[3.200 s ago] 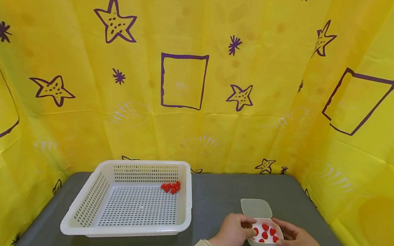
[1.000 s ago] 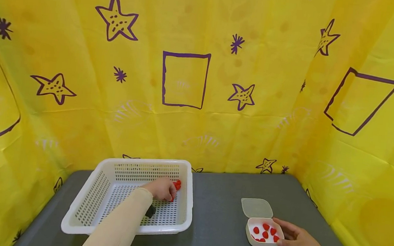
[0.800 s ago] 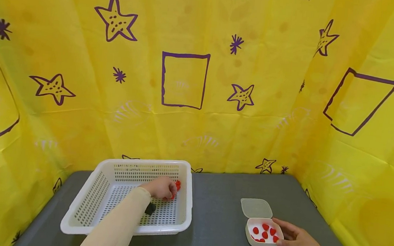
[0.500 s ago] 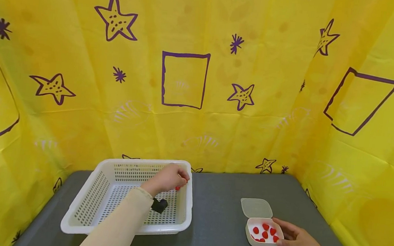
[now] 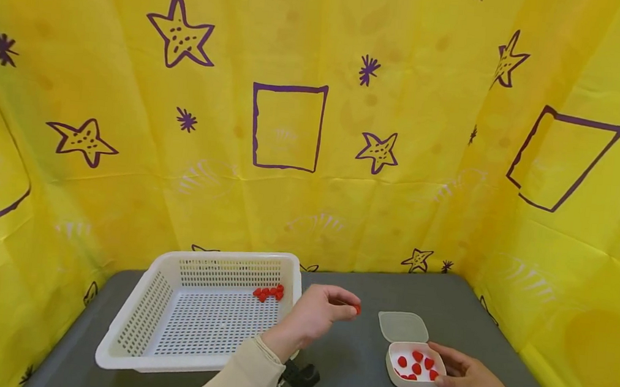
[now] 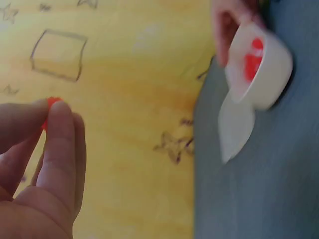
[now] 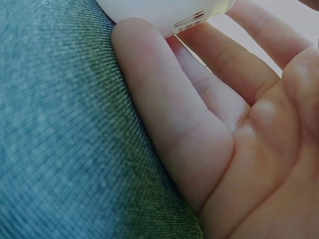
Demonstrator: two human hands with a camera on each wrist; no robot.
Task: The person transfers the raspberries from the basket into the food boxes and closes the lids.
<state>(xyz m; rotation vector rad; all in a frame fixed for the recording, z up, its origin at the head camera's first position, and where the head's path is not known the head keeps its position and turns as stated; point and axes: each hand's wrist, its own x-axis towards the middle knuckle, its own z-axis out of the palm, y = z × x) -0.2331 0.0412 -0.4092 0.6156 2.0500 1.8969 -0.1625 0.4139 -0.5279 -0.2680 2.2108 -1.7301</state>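
In the head view my left hand [image 5: 313, 315] is raised over the table just right of the basket, pinching a small red raspberry [image 5: 357, 309] at its fingertips. The left wrist view shows that raspberry [image 6: 52, 102] mostly hidden between thumb and fingers. A small white lidded box [image 5: 411, 384] stands open at the right, its translucent lid [image 5: 403, 328] folded back. Inside it lie several red raspberries [image 5: 417, 369], spaced apart. My right hand [image 5: 473, 383] holds the box's right side between thumb and forefinger; the right wrist view shows the thumb [image 7: 149, 74] against the box wall.
A large white perforated basket [image 5: 178, 366] stands on the left, with several raspberries [image 5: 268, 292] clustered in its back right corner. The grey table [image 5: 339, 368] meets a yellow patterned curtain [image 5: 308, 218] behind. A black wrist device [image 5: 302, 377] sits under my left wrist.
My left hand came from the box to the basket's back right corner, took a raspberry there, and moved right over the basket's rim with it. My right hand stays on the box.
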